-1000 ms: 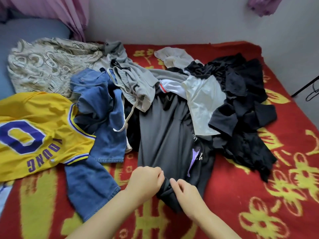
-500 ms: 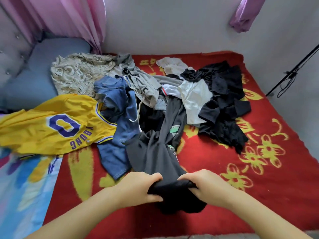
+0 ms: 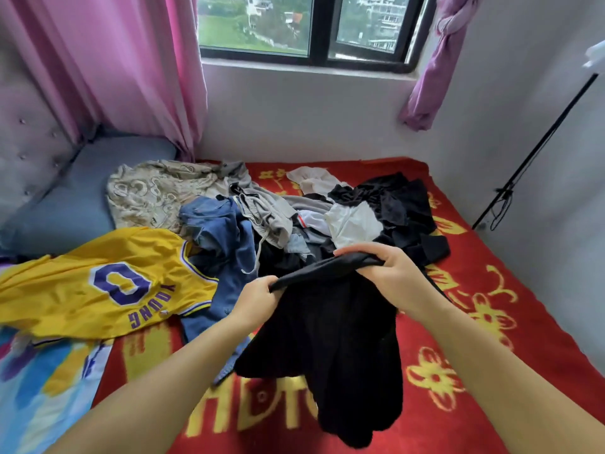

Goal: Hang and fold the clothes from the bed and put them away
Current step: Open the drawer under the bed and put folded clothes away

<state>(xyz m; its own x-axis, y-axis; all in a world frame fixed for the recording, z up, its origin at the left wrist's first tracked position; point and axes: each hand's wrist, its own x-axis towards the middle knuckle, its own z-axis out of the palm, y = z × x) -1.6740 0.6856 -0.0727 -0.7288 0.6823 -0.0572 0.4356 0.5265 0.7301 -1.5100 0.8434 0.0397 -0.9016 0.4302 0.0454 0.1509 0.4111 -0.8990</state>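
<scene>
Nearest you, the black garment (image 3: 330, 339) hangs in front of you above the red blanket (image 3: 491, 371), its lower folds drooping toward the bed. Your left hand (image 3: 257, 301) pinches one end of its top edge, fingers curled round the cloth, and your right hand (image 3: 389, 273) has a closed grip on the other end, bunched in the fist. To do this well, I'd judge you should slide both grips outward along that edge until it runs taut, then give a shake so the fabric drops flat before you fold or hang it. Just beyond your hands lies the rest of the pile: the yellow jersey (image 3: 98, 283) at the left, the blue denim piece (image 3: 222, 244) beside it, grey, white and black clothes heaped behind. No basket, drawer or hanger shows here. Farthest off are the pink curtain (image 3: 131, 67) and the window (image 3: 311, 24).
</scene>
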